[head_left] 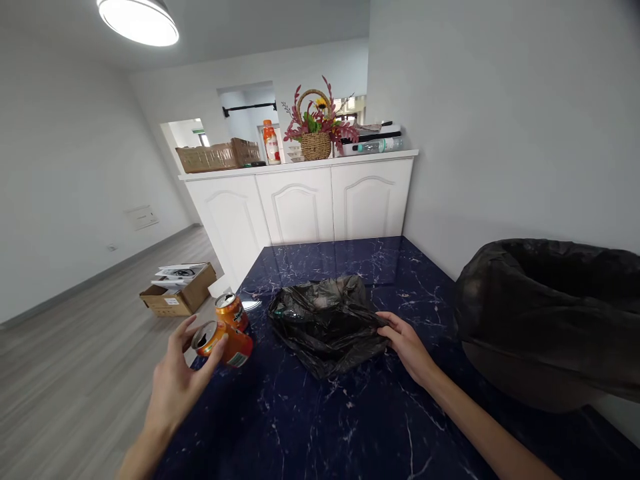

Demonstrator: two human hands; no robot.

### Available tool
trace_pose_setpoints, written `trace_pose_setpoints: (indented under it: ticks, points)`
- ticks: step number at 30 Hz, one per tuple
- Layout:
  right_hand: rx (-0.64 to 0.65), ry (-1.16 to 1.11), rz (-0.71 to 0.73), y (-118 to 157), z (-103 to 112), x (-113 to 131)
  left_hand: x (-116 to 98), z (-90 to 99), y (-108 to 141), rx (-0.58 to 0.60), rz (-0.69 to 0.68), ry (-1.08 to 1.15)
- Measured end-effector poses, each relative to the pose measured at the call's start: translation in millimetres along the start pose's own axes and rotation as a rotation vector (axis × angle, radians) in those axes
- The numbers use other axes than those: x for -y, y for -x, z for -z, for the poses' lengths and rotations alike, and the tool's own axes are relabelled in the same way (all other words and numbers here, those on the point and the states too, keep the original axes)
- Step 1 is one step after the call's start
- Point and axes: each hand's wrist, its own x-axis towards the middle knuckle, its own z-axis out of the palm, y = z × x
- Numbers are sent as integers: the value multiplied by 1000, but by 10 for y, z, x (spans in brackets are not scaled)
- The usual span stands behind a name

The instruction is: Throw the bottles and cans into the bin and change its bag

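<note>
My left hand (187,367) is closed around an orange soda can (225,341), tilted with its opened top toward me. Just behind it, a second orange soda can (231,311) stands upright near the table's left edge. At the middle of the table lies a black plastic bag (327,347) with its mouth spread open. Inside the bag a clear plastic bottle (293,315) partly shows; the rest of its contents is hard to make out. My right hand (400,335) pinches the bag's right rim between thumb and fingers.
A bin lined with a black bag (480,300) stands on the right of the dark blue marbled table (300,427). Beyond is a white cabinet (300,207) bearing a flower basket (316,145), an orange-capped bottle (271,143) and a lying bottle (380,145). A cardboard box (187,297) sits on the floor.
</note>
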Motion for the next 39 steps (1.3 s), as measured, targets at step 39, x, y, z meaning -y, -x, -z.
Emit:
trace_pose_setpoints:
  ticks: [39]
  points:
    - [139,-457,-50,-1,88,31,-1006,-1646,96,487,-644,66]
